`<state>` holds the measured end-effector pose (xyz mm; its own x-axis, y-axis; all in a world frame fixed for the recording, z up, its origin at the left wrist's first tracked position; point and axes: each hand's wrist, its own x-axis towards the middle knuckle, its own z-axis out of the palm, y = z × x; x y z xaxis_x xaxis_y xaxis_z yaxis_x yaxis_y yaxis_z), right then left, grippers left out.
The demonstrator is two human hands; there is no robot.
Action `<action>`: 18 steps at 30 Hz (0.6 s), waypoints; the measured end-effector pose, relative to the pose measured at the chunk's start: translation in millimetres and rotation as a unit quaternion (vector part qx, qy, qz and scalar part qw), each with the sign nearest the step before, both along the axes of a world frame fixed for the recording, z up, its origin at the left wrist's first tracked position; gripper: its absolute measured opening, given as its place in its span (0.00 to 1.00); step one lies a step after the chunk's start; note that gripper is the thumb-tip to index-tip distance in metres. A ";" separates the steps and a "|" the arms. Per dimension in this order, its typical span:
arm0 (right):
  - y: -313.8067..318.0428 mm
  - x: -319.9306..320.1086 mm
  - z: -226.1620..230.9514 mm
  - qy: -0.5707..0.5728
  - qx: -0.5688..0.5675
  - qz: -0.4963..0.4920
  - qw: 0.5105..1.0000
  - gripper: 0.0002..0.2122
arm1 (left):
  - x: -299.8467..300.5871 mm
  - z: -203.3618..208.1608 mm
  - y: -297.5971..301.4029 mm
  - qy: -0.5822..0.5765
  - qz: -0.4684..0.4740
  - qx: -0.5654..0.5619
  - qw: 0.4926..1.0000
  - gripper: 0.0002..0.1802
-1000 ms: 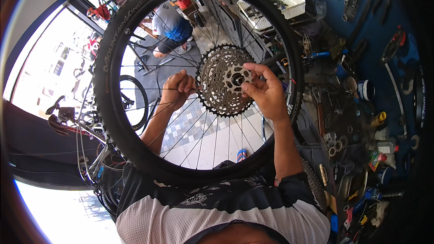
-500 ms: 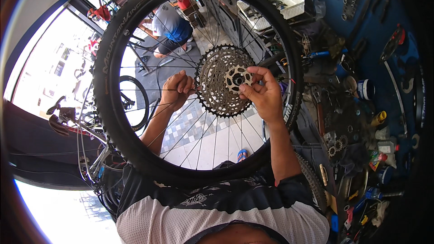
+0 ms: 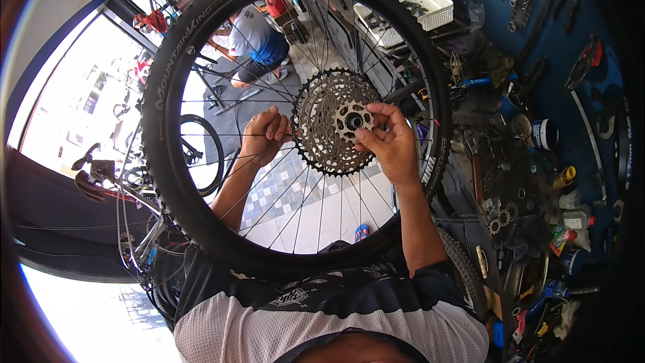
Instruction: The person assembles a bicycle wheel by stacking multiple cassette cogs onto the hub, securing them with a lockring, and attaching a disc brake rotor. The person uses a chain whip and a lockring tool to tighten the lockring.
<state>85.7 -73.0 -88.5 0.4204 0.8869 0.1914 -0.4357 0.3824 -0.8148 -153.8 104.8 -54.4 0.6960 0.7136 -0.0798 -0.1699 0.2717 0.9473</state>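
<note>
A bicycle wheel with a knobby black tire [image 3: 161,114] stands in front of me, its side facing me. At its hub is a large, worn cassette [image 3: 321,138] with stacked sprockets. My right hand [image 3: 393,144] pinches a small silver sprocket [image 3: 346,124] between thumb and fingers, over the cassette's centre. A dark round hub end shows through the sprocket's hole. To the left of the cassette, my left hand [image 3: 265,136] is closed among the spokes [image 3: 302,205], its fingertips near the cassette's edge. What those fingers grip is hidden.
Tools hang on a blue wall [image 3: 537,33] at right, above a cluttered bench with loose sprockets [image 3: 504,217] and bottles. A white basket [image 3: 430,3] holds parts at the back. Beyond the wheel, a person [image 3: 259,44] crouches. Another bicycle [image 3: 134,228] stands at left.
The wheel and both hands have shifted very slightly right and down in view. The small sprocket has turned a little and remains in my right hand over the cassette's centre.
</note>
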 end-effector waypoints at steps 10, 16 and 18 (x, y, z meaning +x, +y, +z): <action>2.2 -2.0 -6.2 0.039 -0.019 0.013 0.999 0.21 | -0.7 -1.7 0.4 -0.006 0.001 -0.007 1.000 0.32; -1.1 -2.4 -2.9 0.002 -0.028 -0.001 1.000 0.22 | -1.3 -3.8 2.6 -0.010 -0.002 -0.005 1.000 0.32; -2.1 -2.2 -4.4 -0.007 -0.039 -0.004 0.999 0.22 | -0.5 -3.3 2.2 -0.008 -0.001 -0.005 1.000 0.32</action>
<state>83.5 -75.1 -92.9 0.4254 0.8959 0.1282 -0.4206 0.3211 -0.8485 -154.3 107.0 -57.6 0.6985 0.7117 -0.0748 -0.1849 0.2805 0.9419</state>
